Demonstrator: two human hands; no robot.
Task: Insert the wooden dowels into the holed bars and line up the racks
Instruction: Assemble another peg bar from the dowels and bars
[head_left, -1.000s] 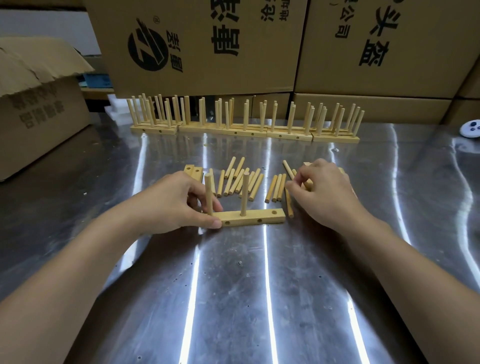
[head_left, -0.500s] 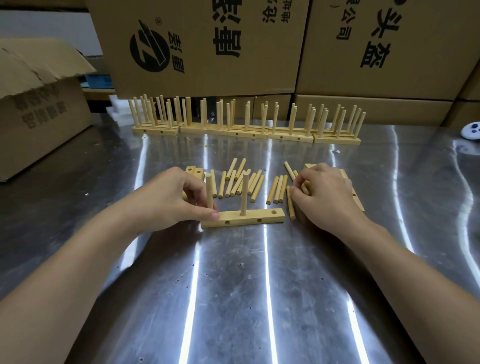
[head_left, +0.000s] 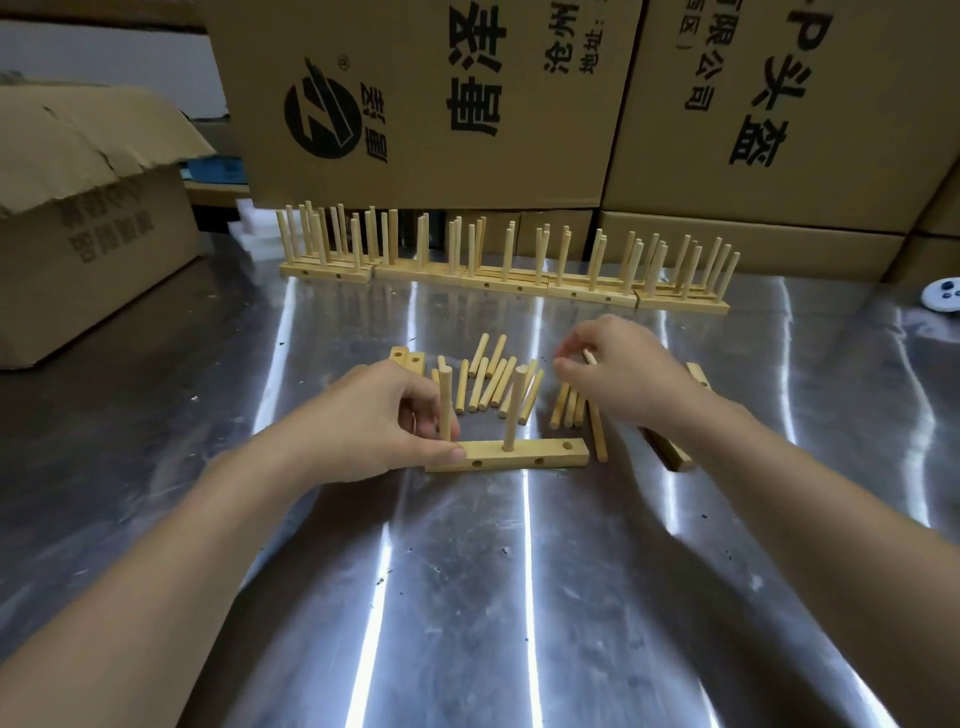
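A wooden holed bar (head_left: 540, 454) lies on the steel table in front of me, with two dowels standing in it: the left dowel (head_left: 445, 402) and the middle dowel (head_left: 513, 408). Its right top hole is open. My left hand (head_left: 379, 415) grips the bar's left end, thumb on its front face. My right hand (head_left: 628, 374) is lifted above the loose dowels (head_left: 493, 382) and pinches one dowel (head_left: 588, 356). More loose dowels (head_left: 569, 410) lie under that hand. Spare bars (head_left: 408, 358) lie behind my left hand. Finished racks (head_left: 498, 280) stand in a row at the back.
Large cardboard boxes (head_left: 441, 98) wall off the back of the table. An open box (head_left: 88, 218) stands at the left. Another bar (head_left: 670, 449) lies under my right forearm. A small white device (head_left: 943, 295) sits at the far right edge.
My right hand has risen off the pile, pinching a dowel. My left hand has stayed on the bar's left end. The camera has moved closer.
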